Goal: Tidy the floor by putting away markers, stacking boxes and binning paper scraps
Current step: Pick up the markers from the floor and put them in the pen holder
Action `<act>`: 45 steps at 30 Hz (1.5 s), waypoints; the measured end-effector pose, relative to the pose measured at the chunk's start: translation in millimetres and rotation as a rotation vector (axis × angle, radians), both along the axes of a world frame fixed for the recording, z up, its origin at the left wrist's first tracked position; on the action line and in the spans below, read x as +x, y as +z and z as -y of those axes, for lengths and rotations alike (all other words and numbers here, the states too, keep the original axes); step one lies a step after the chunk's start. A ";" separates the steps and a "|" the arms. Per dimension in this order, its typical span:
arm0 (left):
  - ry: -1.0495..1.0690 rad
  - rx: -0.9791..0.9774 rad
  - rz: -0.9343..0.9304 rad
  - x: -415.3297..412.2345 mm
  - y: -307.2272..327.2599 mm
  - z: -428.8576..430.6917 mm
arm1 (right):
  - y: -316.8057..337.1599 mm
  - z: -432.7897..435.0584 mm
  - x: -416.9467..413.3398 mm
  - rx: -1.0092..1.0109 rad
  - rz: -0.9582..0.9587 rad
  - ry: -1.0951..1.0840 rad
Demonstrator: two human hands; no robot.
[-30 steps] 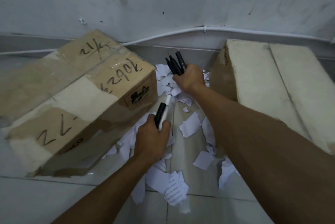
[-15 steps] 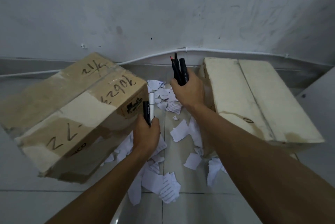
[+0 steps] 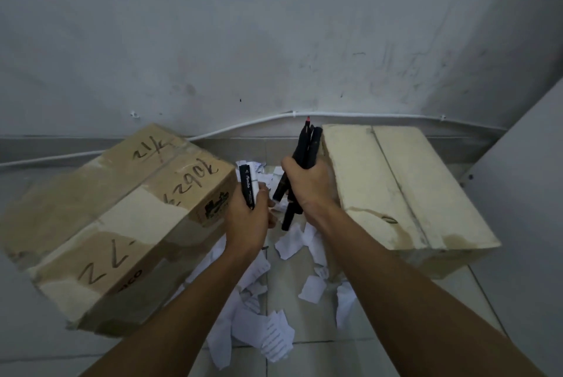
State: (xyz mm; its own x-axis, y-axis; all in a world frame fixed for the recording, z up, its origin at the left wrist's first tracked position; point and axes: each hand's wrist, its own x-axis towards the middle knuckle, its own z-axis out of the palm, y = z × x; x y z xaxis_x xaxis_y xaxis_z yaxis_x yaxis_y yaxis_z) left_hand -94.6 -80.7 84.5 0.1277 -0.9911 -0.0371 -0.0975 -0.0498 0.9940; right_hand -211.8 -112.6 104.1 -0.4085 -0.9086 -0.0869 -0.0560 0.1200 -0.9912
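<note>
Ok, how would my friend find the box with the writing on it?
Start at the grey wall with the white cable. Two cardboard boxes sit on the floor below it, paper scraps between them. Yours is the brown box by the left hand, black handwriting on top; the other box is pale and plain.

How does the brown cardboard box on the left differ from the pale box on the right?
The brown cardboard box bears black handwriting and a printed logo; the pale cream cardboard box shows only a dark stain. The brown box has lighter patches; the cream box is otherwise even. Both are closed.
</note>
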 end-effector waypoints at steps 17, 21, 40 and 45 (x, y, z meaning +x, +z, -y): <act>-0.159 -0.010 0.004 -55.5 255.9 -8.3 | 246.5 -43.5 -53.6 -0.012 0.118 -0.283; -0.203 -0.034 -0.007 -74.5 362.5 -13.1 | 350.0 -56.3 -67.3 -0.033 0.140 -0.319; -0.431 0.015 -0.042 -167.9 736.1 -71.9 | 739.8 -128.2 -166.0 -0.092 0.118 -0.525; -0.471 0.042 -0.080 -201.3 763.3 -85.9 | 764.1 -152.1 -199.0 -0.096 0.155 -0.638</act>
